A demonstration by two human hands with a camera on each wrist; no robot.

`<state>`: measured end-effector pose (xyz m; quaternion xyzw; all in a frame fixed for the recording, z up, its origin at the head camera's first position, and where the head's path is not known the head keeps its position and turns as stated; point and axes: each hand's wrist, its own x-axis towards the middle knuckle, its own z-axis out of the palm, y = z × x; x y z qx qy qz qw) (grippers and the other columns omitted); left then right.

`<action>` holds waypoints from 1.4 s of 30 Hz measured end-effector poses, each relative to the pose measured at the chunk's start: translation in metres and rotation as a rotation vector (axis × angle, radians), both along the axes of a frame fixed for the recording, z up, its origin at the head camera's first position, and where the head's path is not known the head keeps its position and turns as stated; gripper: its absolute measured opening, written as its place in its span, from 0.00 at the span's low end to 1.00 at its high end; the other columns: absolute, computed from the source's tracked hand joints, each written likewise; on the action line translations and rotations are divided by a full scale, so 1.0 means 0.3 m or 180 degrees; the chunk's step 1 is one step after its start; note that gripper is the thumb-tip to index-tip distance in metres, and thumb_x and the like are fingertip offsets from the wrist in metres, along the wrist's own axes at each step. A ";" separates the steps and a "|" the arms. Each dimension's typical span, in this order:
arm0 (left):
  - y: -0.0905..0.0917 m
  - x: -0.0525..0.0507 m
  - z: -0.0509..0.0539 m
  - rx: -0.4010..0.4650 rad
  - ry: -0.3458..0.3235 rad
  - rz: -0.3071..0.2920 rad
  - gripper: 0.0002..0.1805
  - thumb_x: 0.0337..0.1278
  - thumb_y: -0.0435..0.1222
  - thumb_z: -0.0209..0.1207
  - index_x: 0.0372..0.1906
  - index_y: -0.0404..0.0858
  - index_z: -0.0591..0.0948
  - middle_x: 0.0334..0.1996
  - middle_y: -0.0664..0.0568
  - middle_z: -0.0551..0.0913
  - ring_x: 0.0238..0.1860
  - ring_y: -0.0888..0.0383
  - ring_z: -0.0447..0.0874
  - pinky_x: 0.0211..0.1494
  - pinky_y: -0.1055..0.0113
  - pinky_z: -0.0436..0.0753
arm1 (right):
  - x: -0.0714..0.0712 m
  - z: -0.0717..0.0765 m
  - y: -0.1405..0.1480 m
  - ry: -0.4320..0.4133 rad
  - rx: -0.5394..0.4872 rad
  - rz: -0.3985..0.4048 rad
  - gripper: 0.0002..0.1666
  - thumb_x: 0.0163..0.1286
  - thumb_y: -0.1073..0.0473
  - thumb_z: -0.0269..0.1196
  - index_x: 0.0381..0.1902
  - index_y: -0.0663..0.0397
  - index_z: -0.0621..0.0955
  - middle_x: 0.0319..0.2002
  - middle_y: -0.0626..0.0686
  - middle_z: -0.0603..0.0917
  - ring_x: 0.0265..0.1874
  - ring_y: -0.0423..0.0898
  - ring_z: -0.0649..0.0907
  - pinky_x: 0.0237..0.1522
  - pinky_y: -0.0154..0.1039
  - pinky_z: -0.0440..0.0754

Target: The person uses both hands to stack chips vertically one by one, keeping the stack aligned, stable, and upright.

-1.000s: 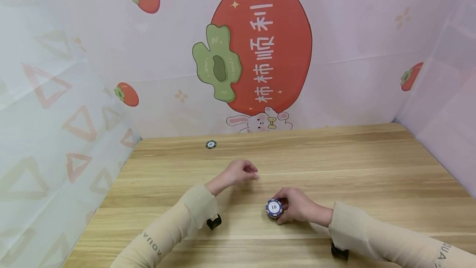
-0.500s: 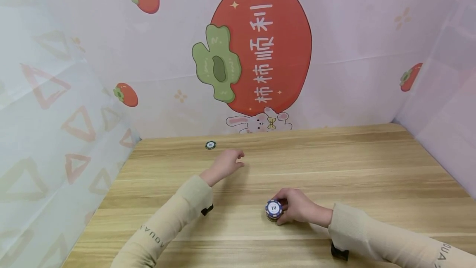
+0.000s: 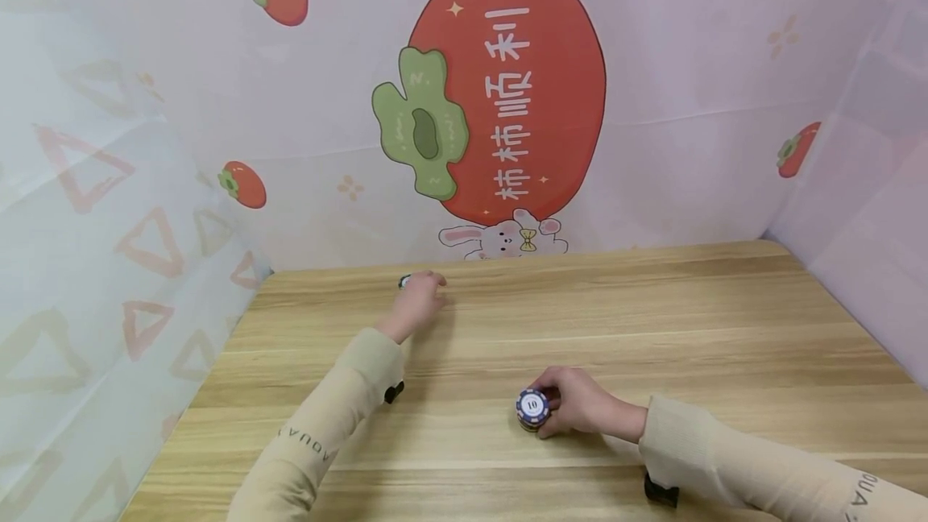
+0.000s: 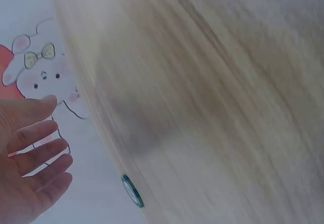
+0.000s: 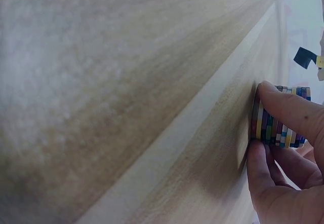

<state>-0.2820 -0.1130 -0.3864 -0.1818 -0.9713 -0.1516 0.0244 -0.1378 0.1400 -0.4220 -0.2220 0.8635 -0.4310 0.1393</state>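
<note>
A stack of several poker chips (image 3: 532, 407) stands on the table, its top chip blue and white with a 10 on it. My right hand (image 3: 580, 403) grips the stack from the right, thumb and fingers on either side of it; striped chip edges show in the right wrist view. At the far left of the table lies a single green poker chip (image 4: 132, 190), partly hidden behind my left hand (image 3: 416, 304) in the head view. That hand is above the table beside the chip, with relaxed, spread fingers and nothing held.
The wooden table (image 3: 652, 321) meets a printed backdrop (image 3: 689, 143) along its back edge. Another patterned sheet (image 3: 130, 184) hangs on the left, and a pale one (image 3: 870, 184) on the right. A black wrist strap piece (image 3: 661, 490) sits under the right cuff.
My left hand has moved away to the left and back, up to the single green chip, which it now partly covers. The right hand has stayed at the stack.
</note>
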 end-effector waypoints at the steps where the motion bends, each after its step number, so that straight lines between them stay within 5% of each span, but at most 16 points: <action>1: -0.008 -0.005 -0.003 0.0008 0.0028 0.0032 0.17 0.51 0.32 0.60 0.47 0.29 0.77 0.48 0.38 0.76 0.53 0.42 0.71 0.57 0.54 0.70 | 0.000 0.000 0.000 0.0008 0.0002 -0.0002 0.27 0.36 0.68 0.75 0.38 0.64 0.79 0.37 0.52 0.79 0.37 0.48 0.79 0.37 0.35 0.80; 5: -0.042 -0.024 -0.014 0.0100 0.0122 0.0057 0.21 0.50 0.32 0.61 0.49 0.26 0.75 0.51 0.35 0.74 0.55 0.39 0.68 0.59 0.52 0.67 | 0.000 -0.002 0.000 0.0009 0.0001 -0.0011 0.27 0.36 0.68 0.75 0.38 0.64 0.79 0.37 0.52 0.79 0.37 0.47 0.80 0.36 0.35 0.80; 12: -0.082 -0.063 -0.022 0.0352 -0.0192 0.0248 0.25 0.54 0.34 0.58 0.55 0.25 0.70 0.57 0.33 0.68 0.58 0.38 0.64 0.63 0.50 0.62 | -0.002 -0.004 0.000 0.0015 -0.0015 -0.0035 0.27 0.35 0.68 0.76 0.38 0.64 0.79 0.37 0.52 0.79 0.37 0.47 0.80 0.36 0.34 0.80; 27: -0.119 -0.116 -0.043 -0.0058 -0.0202 0.0270 0.23 0.58 0.32 0.53 0.57 0.23 0.68 0.57 0.30 0.67 0.58 0.36 0.65 0.61 0.50 0.64 | 0.003 0.002 0.001 0.0016 -0.0024 -0.0039 0.27 0.35 0.68 0.76 0.38 0.64 0.79 0.37 0.52 0.79 0.37 0.46 0.80 0.36 0.32 0.79; 42: -0.135 -0.154 -0.061 -0.0398 -0.0575 0.0195 0.23 0.64 0.34 0.47 0.60 0.25 0.64 0.62 0.29 0.59 0.64 0.38 0.56 0.65 0.51 0.57 | 0.003 0.000 0.002 -0.0028 -0.0064 -0.0024 0.27 0.36 0.68 0.75 0.38 0.65 0.79 0.37 0.52 0.79 0.37 0.47 0.80 0.37 0.32 0.79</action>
